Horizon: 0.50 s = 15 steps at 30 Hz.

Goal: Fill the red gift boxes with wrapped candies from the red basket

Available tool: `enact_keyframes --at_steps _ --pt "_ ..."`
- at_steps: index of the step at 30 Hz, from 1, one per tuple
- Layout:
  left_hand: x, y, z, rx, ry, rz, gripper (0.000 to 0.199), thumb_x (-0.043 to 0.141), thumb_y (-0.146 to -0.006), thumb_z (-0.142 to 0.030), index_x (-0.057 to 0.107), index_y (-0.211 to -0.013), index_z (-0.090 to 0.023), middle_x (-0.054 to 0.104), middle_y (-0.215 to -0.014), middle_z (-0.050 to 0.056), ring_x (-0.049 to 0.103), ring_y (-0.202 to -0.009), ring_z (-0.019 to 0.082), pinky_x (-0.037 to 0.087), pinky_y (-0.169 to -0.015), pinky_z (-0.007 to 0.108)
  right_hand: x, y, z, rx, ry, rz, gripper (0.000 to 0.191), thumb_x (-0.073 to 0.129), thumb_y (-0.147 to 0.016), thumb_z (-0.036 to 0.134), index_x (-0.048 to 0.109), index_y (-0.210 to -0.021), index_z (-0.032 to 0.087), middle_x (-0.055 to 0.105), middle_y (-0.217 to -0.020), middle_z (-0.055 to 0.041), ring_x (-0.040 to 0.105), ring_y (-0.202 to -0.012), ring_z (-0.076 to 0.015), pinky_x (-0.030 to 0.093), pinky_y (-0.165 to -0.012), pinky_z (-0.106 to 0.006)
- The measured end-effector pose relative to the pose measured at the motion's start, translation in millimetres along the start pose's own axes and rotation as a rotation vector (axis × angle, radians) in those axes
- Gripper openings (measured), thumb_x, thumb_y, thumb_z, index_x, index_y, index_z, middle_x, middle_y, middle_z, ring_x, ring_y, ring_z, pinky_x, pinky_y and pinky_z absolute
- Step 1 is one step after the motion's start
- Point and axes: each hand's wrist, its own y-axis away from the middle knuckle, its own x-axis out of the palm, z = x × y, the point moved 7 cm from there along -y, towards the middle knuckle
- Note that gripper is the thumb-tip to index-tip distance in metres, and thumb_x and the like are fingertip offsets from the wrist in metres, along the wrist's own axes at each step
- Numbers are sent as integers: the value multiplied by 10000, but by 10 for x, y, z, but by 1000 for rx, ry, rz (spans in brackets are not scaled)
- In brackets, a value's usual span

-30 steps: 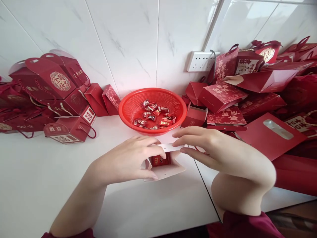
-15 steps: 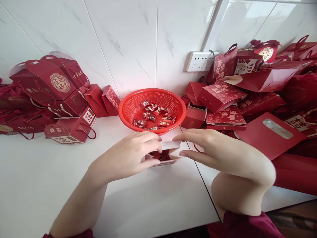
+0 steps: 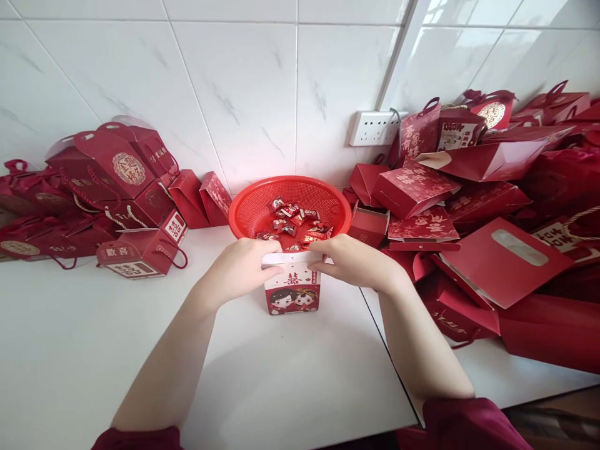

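Note:
A small red and white candy box [image 3: 294,294] with two cartoon faces on its front stands upright on the white table. My left hand [image 3: 246,265] grips its top left edge, thumb in front and fingers behind. At the top right edge, my right hand [image 3: 349,261] pinches the box the same way. The white top flap [image 3: 292,257] lies between both hands, and the inside of the box is hidden from view. Just behind it sits a red plastic basket [image 3: 244,197] with several wrapped candies [image 3: 287,226] in it.
Red gift boxes [image 3: 105,165] are stacked at the left by the tiled wall. A larger heap of red boxes [image 3: 417,184] fills the right side. A white power strip [image 3: 374,128] is on the wall. A dark seam [image 3: 389,347] crosses the white table [image 3: 281,375].
My left fingers have come out of the box opening. Both hands now hold its top edge from either side, and the box's printed front has come into view. The camera view has tilted up slightly.

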Motion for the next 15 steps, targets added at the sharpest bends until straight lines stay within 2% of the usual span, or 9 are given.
enact_keyframes --at_steps 4,7,10,15 --pt "-40 -21 75 -9 57 -71 149 573 -881 -322 672 -823 -228 669 -721 -32 530 -585 137 337 -594 266 -25 -38 -15 -3 2 -91 199 512 -963 183 632 -804 187 696 -787 -33 595 -677 -155 379 -635 -257" --pt "-19 -37 72 19 96 -86 184 534 -904 -320 686 -899 -217 704 -798 3 593 -670 165 380 -630 263 -59 -27 -17 -10 -23 -146 176 522 -972 202 684 -904 192 721 -851 -40 619 -726 -164 407 -667 -261" --pt "32 -52 51 42 166 -53 241 494 -932 -324 698 -988 -210 720 -873 39 633 -751 197 421 -654 268 -107 2 31 -67 -82 -182 207 515 -999 254 715 -1013 203 741 -933 -40 640 -793 -170 432 -714 -268" --pt "87 -55 -11 68 209 8 294 442 -968 -314 714 -989 -204 712 -871 51 641 -767 204 443 -679 279 -137 33 83 -117 -97 -194 262 525 -1004 309 759 -956 200 752 -903 -39 645 -782 -173 458 -720 -279"
